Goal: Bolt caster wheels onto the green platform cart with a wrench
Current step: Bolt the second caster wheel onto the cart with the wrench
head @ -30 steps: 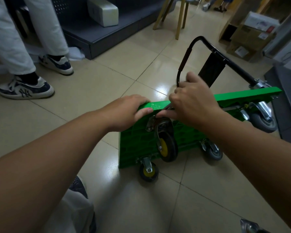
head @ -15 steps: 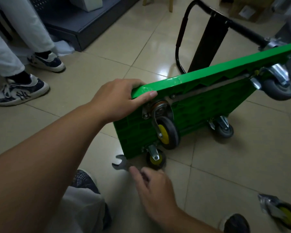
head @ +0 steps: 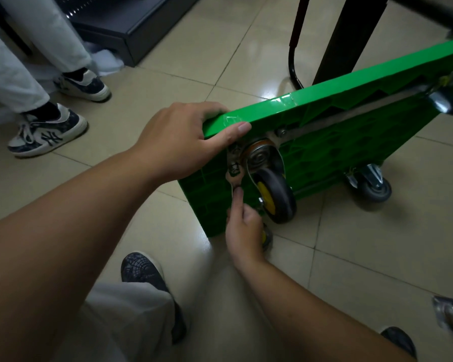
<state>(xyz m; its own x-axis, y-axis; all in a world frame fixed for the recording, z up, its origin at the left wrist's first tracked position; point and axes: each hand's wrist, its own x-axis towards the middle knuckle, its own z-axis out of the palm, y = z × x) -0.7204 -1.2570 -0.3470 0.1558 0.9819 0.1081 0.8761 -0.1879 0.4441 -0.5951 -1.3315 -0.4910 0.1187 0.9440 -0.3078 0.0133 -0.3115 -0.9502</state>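
Green cart (head: 351, 163): tipped on edge on the floor (head: 364, 257), underside toward us.
Left hand (head: 178, 142): grip clamped over the cart's top corner.
Right hand (head: 243, 231): grip closed round the wrench (head: 233, 177) handle.
Wrench: upright, head above the grip, at the caster plate (head: 232, 154) beside the wheel (head: 279, 197).

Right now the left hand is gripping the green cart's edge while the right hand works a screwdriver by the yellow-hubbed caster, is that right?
Not quite. The head view shows the right hand holding a wrench, not a screwdriver, beside the yellow-hubbed caster. The left hand does grip the green cart by its edge.
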